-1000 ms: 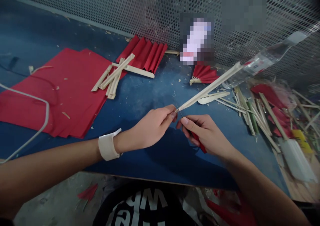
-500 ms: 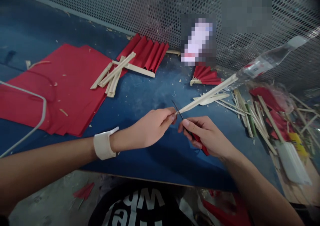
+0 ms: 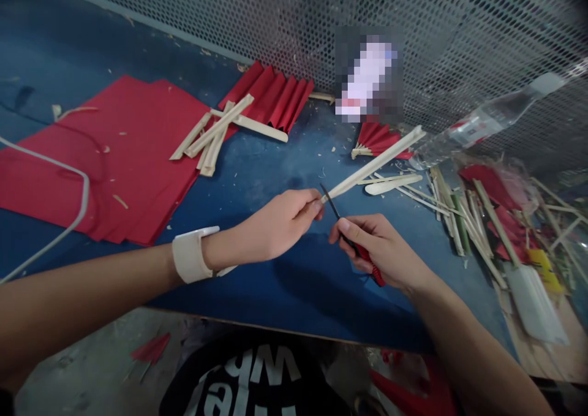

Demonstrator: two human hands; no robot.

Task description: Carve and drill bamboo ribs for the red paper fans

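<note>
blue table below; left hand grip pinches the bamboo slat end, right hand grip clenched on a red-handled blade just beside: a slip could nick those fingertips.

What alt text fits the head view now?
The left hand pinches the end of a long pale bamboo strip while the right hand holds a thin dark-bladed, red-handled tool beside it, above a blue table with flat red paper sheets and loose bamboo strips.

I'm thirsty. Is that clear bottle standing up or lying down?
Lying down. The clear bottle rests on its side beside the mesh wall, its cap end pointing right.
</note>
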